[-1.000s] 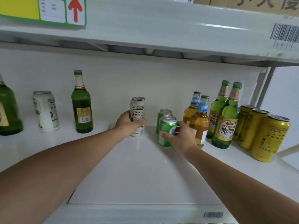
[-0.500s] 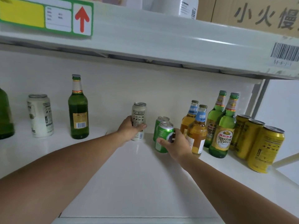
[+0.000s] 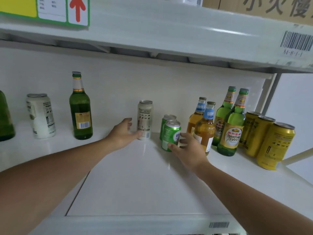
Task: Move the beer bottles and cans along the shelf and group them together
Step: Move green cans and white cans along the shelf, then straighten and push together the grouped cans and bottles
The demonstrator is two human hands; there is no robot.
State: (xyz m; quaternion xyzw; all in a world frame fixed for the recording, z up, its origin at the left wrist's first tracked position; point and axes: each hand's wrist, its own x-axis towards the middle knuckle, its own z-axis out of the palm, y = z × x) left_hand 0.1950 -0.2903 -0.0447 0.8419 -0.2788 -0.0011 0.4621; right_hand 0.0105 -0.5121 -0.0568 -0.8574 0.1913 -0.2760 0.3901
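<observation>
Head view: person faces a white shelf (image 3: 144,175), both arms reaching in.
Task thing: slim white can (image 3: 144,119), upright, mid-shelf near the back wall, apart from the group on the right.
Handling: likely light, thin-walled and smooth, tall for its base so tippy; best taken around mid-body or slid from low on the wall. Cannot tell if full.
Look: pale cream body, dark small print, silver lid, barcode patch near the base.
Left hand (image 3: 122,133): fingers spread, loose beside the can's lower left; fingertips at or just off the base, no wrap around it.
Right hand (image 3: 188,150): fingers on the front green can (image 3: 170,135), thumb low on its base; contact looks light, a firm grip cannot be confirmed.
Right group: second green can (image 3: 165,122) behind the first, two amber bottles (image 3: 202,128), two green Yanjing bottles (image 3: 231,131), three yellow cans (image 3: 272,145) toward the right edge.
Left stragglers: green bottle (image 3: 81,109), squat white can (image 3: 41,116), another green bottle (image 3: 5,119) at the left edge.
Judgement: grouping partly done; slim can and left items not yet joined.
</observation>
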